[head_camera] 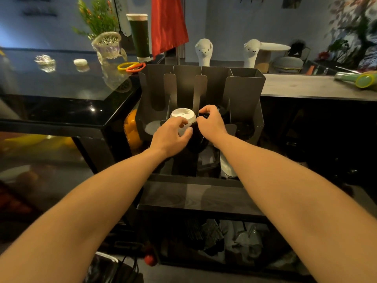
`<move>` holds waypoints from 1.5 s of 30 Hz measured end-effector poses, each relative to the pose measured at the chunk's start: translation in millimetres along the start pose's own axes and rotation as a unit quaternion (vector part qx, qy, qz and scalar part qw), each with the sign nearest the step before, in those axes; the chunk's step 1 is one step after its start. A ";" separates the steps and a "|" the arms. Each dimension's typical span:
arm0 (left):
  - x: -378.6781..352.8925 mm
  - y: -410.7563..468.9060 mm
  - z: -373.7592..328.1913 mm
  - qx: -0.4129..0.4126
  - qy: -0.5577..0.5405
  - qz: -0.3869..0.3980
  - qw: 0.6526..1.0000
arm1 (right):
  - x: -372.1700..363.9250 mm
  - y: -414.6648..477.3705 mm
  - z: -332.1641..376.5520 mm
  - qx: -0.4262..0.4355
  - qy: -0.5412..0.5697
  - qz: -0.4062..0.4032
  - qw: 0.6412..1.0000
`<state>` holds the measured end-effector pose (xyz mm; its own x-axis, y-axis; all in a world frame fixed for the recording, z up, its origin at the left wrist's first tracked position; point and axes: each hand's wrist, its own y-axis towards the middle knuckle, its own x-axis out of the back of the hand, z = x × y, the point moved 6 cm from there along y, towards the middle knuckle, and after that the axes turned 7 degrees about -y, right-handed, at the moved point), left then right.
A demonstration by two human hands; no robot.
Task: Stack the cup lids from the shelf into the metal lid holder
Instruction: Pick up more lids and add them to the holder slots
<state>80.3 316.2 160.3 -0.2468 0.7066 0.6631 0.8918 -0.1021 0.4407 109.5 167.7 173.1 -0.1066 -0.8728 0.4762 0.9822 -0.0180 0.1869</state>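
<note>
While my left hand [170,137] grips a short stack of white plastic cup lids [182,115] at a middle slot of the grey sheet-metal lid holder [244,88], my right hand [212,123] pinches a small black thing [204,116] beside it, so I'd guess I'm only partway, slots look mostly unfilled.

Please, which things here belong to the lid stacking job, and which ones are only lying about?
Job: white lids in left hand; black lids pinched by right hand; metal lid holder.
Lying about: llama toys, tall cup, wicker basket, red cloth.
</note>
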 end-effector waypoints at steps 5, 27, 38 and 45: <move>-4.9 -19.5 -15.1 -0.010 -0.049 0.018 0.999 | 1.2 -10.3 -10.1 -0.100 0.154 -0.052 0.982; -92.8 62.3 -143.3 -0.135 0.190 0.072 0.970 | 175.1 4.2 -48.3 0.004 -0.247 -0.136 0.959; -142.5 99.3 -130.7 -0.011 0.307 0.194 0.932 | 153.7 39.6 -56.8 0.079 -0.487 0.057 0.868; -163.1 91.1 -124.7 -0.034 0.406 0.236 0.882 | 132.8 43.4 -63.8 0.071 -0.563 0.121 0.814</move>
<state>154.6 104.4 167.8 -0.0700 -0.1577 0.9850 0.9498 -0.3125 0.0174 147.9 20.0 189.6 -0.0663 0.1605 0.9848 0.9762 0.2147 0.0308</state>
